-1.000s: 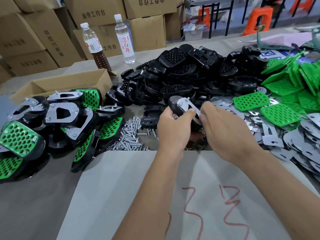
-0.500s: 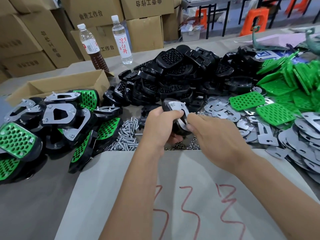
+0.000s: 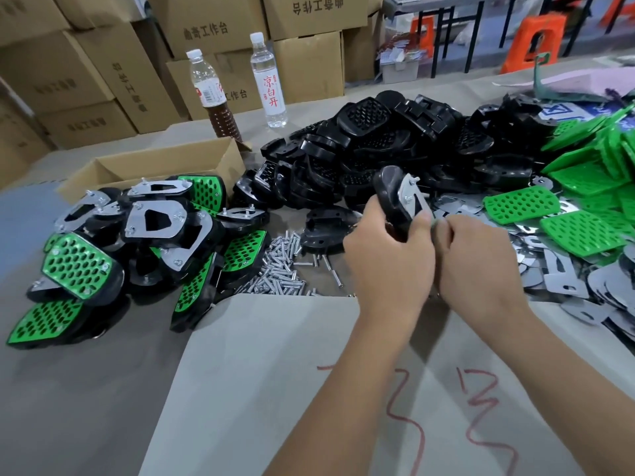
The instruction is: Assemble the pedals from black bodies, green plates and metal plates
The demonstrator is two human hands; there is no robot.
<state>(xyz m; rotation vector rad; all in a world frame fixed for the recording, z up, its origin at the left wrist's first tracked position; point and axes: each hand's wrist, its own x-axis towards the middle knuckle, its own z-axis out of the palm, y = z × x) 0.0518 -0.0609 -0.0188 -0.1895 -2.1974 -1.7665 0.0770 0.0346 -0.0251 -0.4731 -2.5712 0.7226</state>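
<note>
1. The pedal [image 3: 395, 197] is held on edge above the table's middle, in front of the black pile; its metal plate [image 3: 412, 197] faces right, with screw ends standing out of it.
2. The left hand [image 3: 388, 255] grips the pedal from below, fingers curled round the black body, thumb up against the plate's lower edge.
3. The right hand [image 3: 481, 266] is bunched just right of the left, fingertips pinching at the pedal's lower edge; what they pinch is hidden, so I cannot tell.
4. Handling, as a judgement: a stiff, light moulded body with a smooth rounded rim, so likely slippery; best held across the thick rim, clear of the screw ends and the plate's thin edge.
5. Just left and near lie loose screws [image 3: 285, 269]; far left, finished pedals [image 3: 137, 235] in a heap.
6. Behind, black bodies [image 3: 364, 146]; right, green plates [image 3: 580, 231] on loose metal plates [image 3: 563, 280].
7. Far off stand two bottles [image 3: 271, 80] and cartons [image 3: 103, 80].
</note>
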